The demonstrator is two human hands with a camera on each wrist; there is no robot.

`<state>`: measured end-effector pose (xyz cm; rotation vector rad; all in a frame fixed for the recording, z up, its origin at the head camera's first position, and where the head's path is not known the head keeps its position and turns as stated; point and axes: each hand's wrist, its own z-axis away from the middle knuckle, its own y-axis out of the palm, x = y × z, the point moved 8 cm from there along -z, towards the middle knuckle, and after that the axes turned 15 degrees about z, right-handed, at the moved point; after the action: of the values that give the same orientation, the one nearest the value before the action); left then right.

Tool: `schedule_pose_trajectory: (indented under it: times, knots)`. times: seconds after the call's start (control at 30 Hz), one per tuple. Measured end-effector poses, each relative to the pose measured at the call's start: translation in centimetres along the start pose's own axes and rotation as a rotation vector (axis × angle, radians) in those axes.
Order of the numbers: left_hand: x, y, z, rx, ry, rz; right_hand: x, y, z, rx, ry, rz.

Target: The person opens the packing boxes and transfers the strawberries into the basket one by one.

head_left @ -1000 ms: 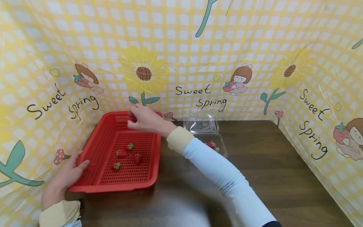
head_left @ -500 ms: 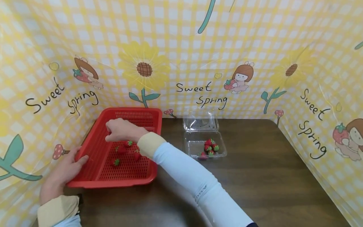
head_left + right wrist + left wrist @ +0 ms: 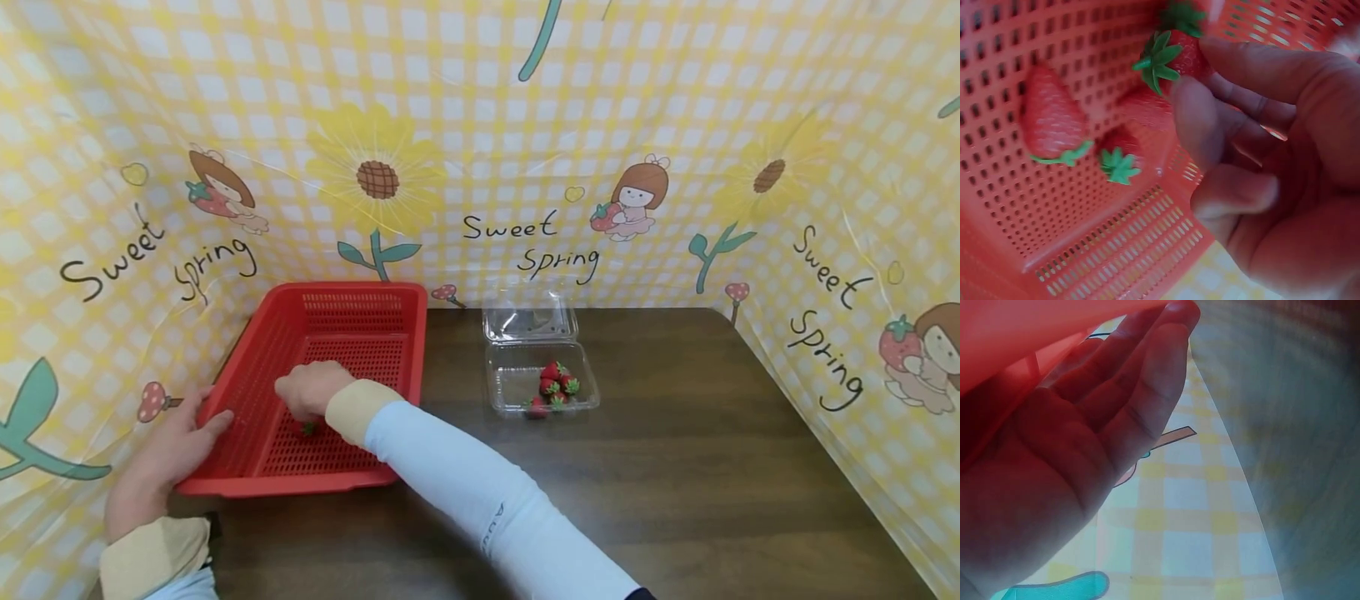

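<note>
My left hand (image 3: 176, 442) grips the left rim of a red perforated plastic basket (image 3: 300, 486), its thumb inside and its fingers along the outer wall in the left wrist view. Inside the basket is my right hand (image 3: 311, 390), low over the floor. Between its thumb and fingers it pinches a strawberry (image 3: 1190, 59), as the right wrist view shows. Around it lie several loose strawberries, among them one strawberry (image 3: 1054, 119) on its side and a smaller-looking strawberry (image 3: 1121, 156). From the head camera most of them are hidden behind the right hand and sleeve.
A clear hinged plastic box (image 3: 513, 383) stands open to the right of the basket, holding several strawberries (image 3: 555, 385). Both sit on a dark wooden table (image 3: 675, 433). Yellow checked cloth (image 3: 465, 150) walls in the back and sides.
My right hand has moved left from over the basket's far right side, then down into it, with the strawberry. The plastic box has come into full view. The left hand stays on the rim.
</note>
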<state>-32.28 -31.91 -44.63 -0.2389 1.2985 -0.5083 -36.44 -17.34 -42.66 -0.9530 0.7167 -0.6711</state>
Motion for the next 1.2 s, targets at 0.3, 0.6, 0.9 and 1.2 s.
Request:
schedule_pose_trajectory:
  times: [0.3, 0.6, 0.9, 1.2]
  knots:
    - [0.0, -0.6, 0.4, -0.017, -0.007, -0.002, 0.4, 0.4, -0.6, -0.04, -0.001, 0.039]
    - [0.1, -1.0, 0.7, -0.028, -0.01, -0.003, -1.1, -4.3, 0.9, -0.22, -0.006, -0.024]
    - [1.0, -1.1, 0.9, -0.016, -0.053, -0.016, -5.5, -8.1, 6.5, -0.491, -0.044, -0.14]
    - [-0.1, -0.2, 0.2, -0.009, -0.005, -0.032, -12.7, -7.2, 12.1, -0.773, 0.02, -0.098]
